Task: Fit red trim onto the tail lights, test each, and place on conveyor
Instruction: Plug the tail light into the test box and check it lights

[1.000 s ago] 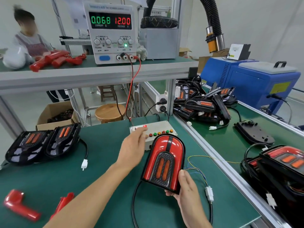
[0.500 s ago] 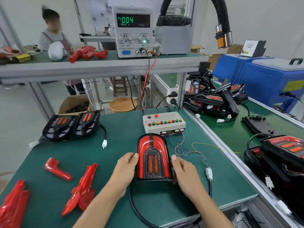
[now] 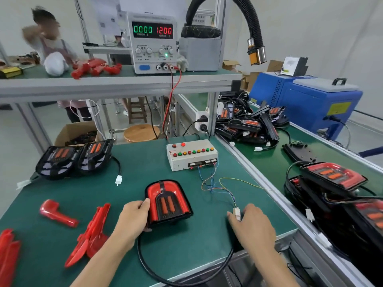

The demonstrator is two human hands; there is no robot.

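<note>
A tail light (image 3: pixel 169 201) with red trim fitted lies flat on the green bench. My left hand (image 3: pixel 134 214) grips its left edge. My right hand (image 3: pixel 251 225) is to its right, fingers closed on the white connector (image 3: pixel 236 212) where the tester's thin coloured wires meet the lamp's black cable (image 3: pixel 186 276). The white test box (image 3: pixel 191 154) with coloured buttons stands behind the lamp. Loose red trim pieces (image 3: pixel 89 235) lie at the left. The conveyor (image 3: pixel 275 162) runs along the right, carrying finished lamps (image 3: pixel 333 177).
Two untrimmed black tail lights (image 3: pixel 74 158) lie at the back left. A power supply (image 3: pixel 153 42) on the shelf reads 0.000 and 12.00. A pile of lamps (image 3: pixel 248 125) and a blue machine (image 3: pixel 306 102) sit along the conveyor. Another person works beyond the shelf.
My right hand left the lamp's right edge and took hold of the connector to the right. My left hand stayed on the lamp. The supply's current reading fell to zero.
</note>
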